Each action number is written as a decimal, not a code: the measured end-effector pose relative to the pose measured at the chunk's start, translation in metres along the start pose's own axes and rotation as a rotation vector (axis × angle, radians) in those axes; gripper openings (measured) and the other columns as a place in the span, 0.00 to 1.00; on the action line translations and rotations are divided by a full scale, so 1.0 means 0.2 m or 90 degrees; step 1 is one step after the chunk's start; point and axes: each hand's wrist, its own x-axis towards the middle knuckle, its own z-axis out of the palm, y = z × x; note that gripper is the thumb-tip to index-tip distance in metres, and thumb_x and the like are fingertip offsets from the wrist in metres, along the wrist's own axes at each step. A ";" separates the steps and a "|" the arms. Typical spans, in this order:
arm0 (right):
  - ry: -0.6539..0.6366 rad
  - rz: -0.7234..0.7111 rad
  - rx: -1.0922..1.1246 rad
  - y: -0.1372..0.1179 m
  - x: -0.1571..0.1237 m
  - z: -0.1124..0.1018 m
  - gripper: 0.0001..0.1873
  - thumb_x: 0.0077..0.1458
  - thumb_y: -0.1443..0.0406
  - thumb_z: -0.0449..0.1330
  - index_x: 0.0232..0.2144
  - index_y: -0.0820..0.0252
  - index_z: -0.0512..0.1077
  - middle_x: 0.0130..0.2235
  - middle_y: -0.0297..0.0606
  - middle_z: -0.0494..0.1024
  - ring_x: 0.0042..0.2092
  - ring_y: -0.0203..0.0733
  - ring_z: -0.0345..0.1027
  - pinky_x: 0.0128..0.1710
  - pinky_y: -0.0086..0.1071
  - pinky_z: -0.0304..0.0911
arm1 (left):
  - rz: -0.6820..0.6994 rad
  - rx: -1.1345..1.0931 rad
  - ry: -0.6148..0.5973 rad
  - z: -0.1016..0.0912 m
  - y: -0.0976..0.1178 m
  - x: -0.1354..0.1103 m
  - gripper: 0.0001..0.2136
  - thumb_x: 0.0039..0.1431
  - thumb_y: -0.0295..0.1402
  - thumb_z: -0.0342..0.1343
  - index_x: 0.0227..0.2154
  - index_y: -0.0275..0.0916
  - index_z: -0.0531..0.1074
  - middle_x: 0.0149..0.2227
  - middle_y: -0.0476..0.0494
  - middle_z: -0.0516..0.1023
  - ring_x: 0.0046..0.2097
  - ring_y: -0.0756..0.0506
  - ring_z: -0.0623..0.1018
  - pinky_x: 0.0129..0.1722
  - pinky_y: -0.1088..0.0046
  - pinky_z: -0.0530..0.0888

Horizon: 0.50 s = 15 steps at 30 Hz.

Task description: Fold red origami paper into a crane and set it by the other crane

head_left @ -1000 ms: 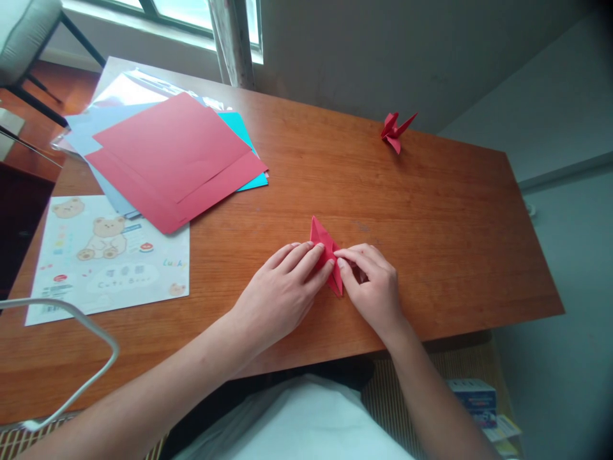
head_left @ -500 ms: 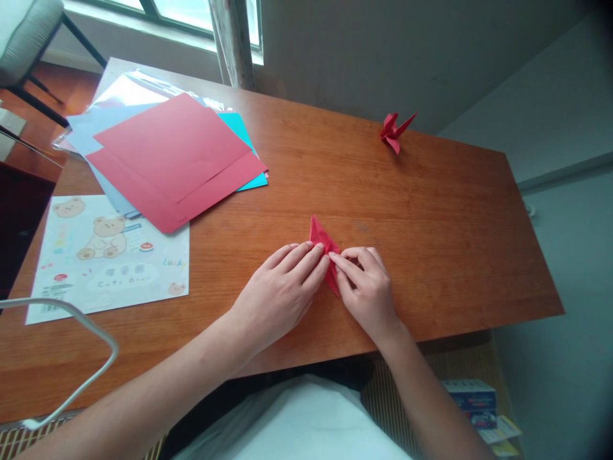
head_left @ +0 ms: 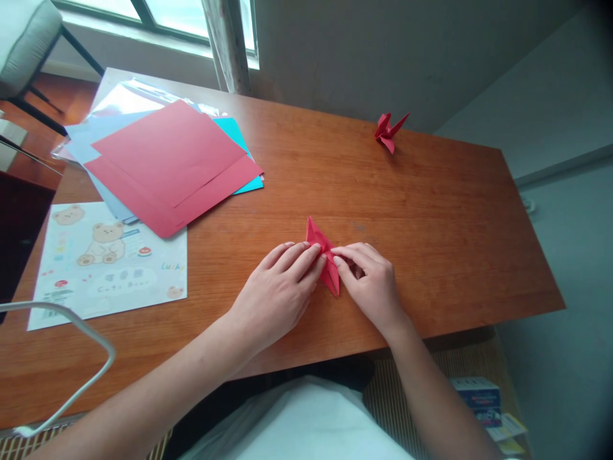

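A small red folded paper (head_left: 322, 251) lies on the wooden table (head_left: 431, 217) near its front edge. My left hand (head_left: 280, 287) rests flat on the paper's left side, fingers stretched out and pressing it down. My right hand (head_left: 371, 281) has its fingers curled and pinched on the paper's right edge. Most of the paper is hidden under the two hands; only its upper tip and lower point show.
A finished red paper crane (head_left: 387, 130) stands at the table's far edge. A stack of red, blue and teal sheets (head_left: 167, 160) lies at the far left, with a bear-printed sheet (head_left: 105, 262) in front of it. A white cable (head_left: 71, 332) curves at the left front.
My right hand's fingers have shifted slightly along the paper's right edge. The left hand stays pressed on the paper. The view has moved a little.
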 end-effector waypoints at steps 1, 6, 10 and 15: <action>-0.006 0.014 0.002 0.00 0.02 -0.01 0.08 0.63 0.66 0.57 0.39 0.55 0.77 0.37 0.38 0.79 0.38 0.42 0.71 0.40 0.35 0.67 | -0.001 0.000 -0.001 0.00 0.00 0.00 0.20 0.68 0.30 0.47 0.61 0.37 0.66 0.63 0.40 0.68 0.63 0.40 0.67 0.66 0.59 0.61; -0.046 0.038 -0.040 0.02 0.14 -0.01 0.04 0.57 0.62 0.64 0.32 0.55 0.75 0.32 0.34 0.77 0.34 0.39 0.70 0.35 0.31 0.63 | -0.005 0.000 -0.006 0.00 0.00 0.00 0.21 0.67 0.29 0.46 0.62 0.36 0.65 0.63 0.39 0.68 0.63 0.38 0.68 0.64 0.57 0.62; -0.024 0.060 -0.095 0.02 0.18 0.02 0.09 0.58 0.60 0.64 0.27 0.55 0.72 0.29 0.31 0.75 0.31 0.37 0.67 0.32 0.31 0.57 | -0.002 0.004 -0.008 0.00 0.00 0.00 0.21 0.68 0.29 0.46 0.62 0.35 0.65 0.62 0.39 0.69 0.63 0.38 0.67 0.65 0.58 0.61; -0.013 0.073 -0.129 0.02 0.19 0.05 0.11 0.59 0.60 0.62 0.26 0.55 0.70 0.28 0.31 0.75 0.30 0.38 0.66 0.30 0.31 0.53 | 0.002 0.006 -0.003 0.00 0.00 0.00 0.21 0.68 0.30 0.46 0.61 0.36 0.66 0.62 0.38 0.69 0.63 0.38 0.67 0.66 0.57 0.61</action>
